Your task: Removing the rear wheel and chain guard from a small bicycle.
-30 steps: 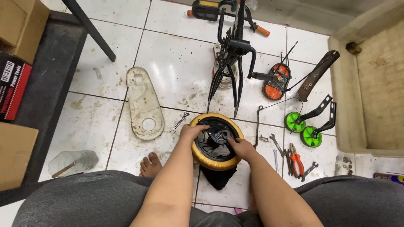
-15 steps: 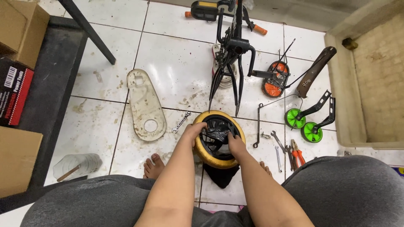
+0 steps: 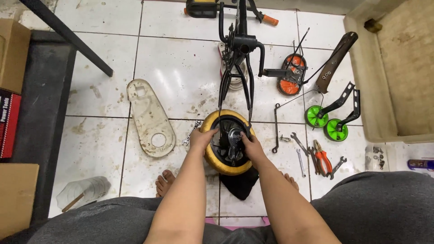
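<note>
your fingers of both hands, left hand (image 3: pixel 202 139) and right hand (image 3: pixel 251 145), are clamped on the small yellow-tyred black bicycle wheel (image 3: pixel 216 161).

We've shifted the small yellow-tyred wheel (image 3: pixel 227 142) up the floor: a second ago it sat clear below the black bike frame (image 3: pixel 238 68), now its top edge sits between the frame's rear stays. Left hand (image 3: pixel 203 140) has slid from the wheel's top rim to its left side, fingers in over the tyre. Right hand (image 3: pixel 251 145) has moved from the right rim inward, fingertips now at the hub. More of the black cloth (image 3: pixel 239 183) shows below the wheel than before. Head view has tilted: the pliers (image 3: pixel 322 159) and spanners (image 3: pixel 300 151) sit lower right, knees fill more of the bottom edge.
</note>
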